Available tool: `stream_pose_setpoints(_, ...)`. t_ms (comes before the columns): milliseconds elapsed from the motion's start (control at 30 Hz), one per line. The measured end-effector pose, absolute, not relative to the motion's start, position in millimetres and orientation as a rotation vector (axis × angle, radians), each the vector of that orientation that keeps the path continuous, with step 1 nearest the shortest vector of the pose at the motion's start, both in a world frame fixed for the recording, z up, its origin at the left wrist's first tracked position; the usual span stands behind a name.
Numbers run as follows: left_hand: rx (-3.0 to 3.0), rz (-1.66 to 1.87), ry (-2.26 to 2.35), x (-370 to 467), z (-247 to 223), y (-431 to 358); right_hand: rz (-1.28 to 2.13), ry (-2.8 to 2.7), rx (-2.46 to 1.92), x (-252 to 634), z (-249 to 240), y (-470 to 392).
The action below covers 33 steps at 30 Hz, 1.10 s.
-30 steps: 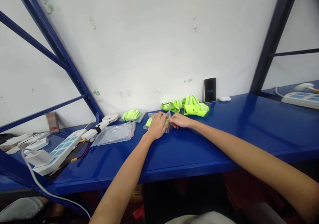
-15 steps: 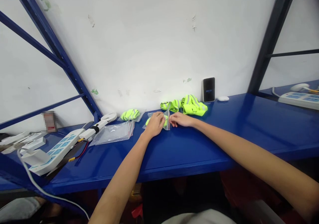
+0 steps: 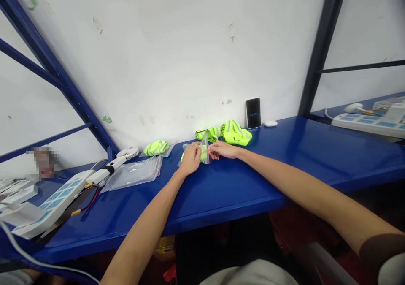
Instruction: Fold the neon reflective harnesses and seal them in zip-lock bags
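Observation:
A clear zip bag [image 3: 205,145] with a yellow-green reflective strap [image 3: 203,153] inside lies on the blue table. My left hand [image 3: 191,156] lies over the bag's left part, fingers curled on it and hiding much of the strap. At the bag's zip edge, the fingers of my right hand [image 3: 219,150] are pinched together on the plastic. Behind the hands are a loose reflective strap [image 3: 211,133] and a larger bundle of the same webbing [image 3: 234,133]. To the left is another bagged strap [image 3: 157,147].
Flat zip bags [image 3: 134,173] lie left of my hands, beside a white handheld fan [image 3: 127,153] and a power strip [image 3: 60,200]. A phone-like device [image 3: 253,113] leans at the wall near a small white case [image 3: 270,123]. Blue posts [image 3: 57,71] frame the left.
The view has turned slightly right, so things appear shifted left. Both hands stay at the zip bag, the right one still at its zip edge.

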<state>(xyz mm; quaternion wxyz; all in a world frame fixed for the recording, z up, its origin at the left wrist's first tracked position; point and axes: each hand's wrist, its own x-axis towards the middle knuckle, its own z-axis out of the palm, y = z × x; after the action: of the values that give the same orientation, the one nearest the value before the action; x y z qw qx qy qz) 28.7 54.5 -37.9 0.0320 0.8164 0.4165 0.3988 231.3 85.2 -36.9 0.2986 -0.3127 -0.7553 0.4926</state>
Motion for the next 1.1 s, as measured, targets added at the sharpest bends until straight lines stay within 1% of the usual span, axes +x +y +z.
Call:
stream_pose_setpoints(133,2.317,1.369,1.314,14,-36,50,1.295,-1.956,-0.86,238,-37,87)
stream_pose_setpoints(233,2.317,1.368,1.243,9,-36,49,1.292,-1.946,-0.88,239,-37,88)
stream_pose_setpoints(467,2.388,1.396,1.299,9,-36,43,1.243,-1.909,-0.933,234,-38,83)
stream_pose_setpoints(567,2.454,1.466,1.375,3,-34,42,1.157,-1.851,-0.95,233,-38,78)
stream_pose_setpoints(633,2.43,1.511,1.517,-3,-34,44,1.108,-1.835,-0.966,233,-38,78)
stream_pose_setpoints(700,2.349,1.461,1.742,-8,-33,46,1.087,-1.859,-0.992,233,-38,78)
stream_pose_setpoints(800,2.134,1.253,2.106,-14,-34,49,1.064,-1.906,-1.029,233,-36,80)
stream_pose_setpoints(867,1.982,1.107,2.25,-17,-34,50,1.037,-1.931,-1.034,233,-35,80)
stream_pose_setpoints(1000,1.919,0.875,2.293,-20,-37,49,0.995,-1.966,-1.018,232,-37,80)
stream_pose_setpoints(1100,1.989,0.873,2.226,-21,-39,49,1.01,-1.977,-1.025,233,-39,83)
